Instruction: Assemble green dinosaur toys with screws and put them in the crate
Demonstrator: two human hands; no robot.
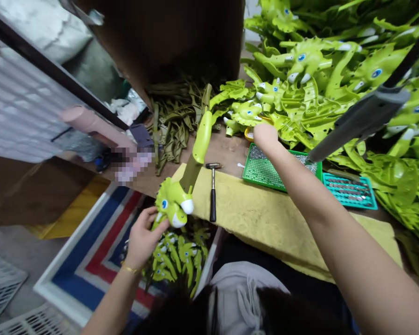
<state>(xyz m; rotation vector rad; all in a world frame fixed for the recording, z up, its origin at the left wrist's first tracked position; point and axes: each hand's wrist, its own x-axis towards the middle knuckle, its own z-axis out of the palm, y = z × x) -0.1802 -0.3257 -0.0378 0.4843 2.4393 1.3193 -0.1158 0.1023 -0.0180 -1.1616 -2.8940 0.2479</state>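
My left hand point(145, 235) is closed on the head end of a lime-green plastic dinosaur toy point(169, 200), thumb and fingers at its edge. The toy has a blue eye, white-tipped horns and a long olive and lime shaft rising away from me. My right hand point(266, 136) reaches forward to the near edge of a heap of green dinosaur toy halves point(305, 100). Its fingers are hidden behind the back of the hand, so their grip does not show. A small yellow dish point(248, 134) is partly visible beside it.
A hammer point(213, 193) lies on a yellow cloth point(235, 202). Green tray point(265, 172) and teal tray point(352, 190) hold small metal parts. A grey power screwdriver point(358, 123) hangs at right. Olive plastic strips point(176, 125) are piled behind; an open striped bag point(91, 258) holds toys below.
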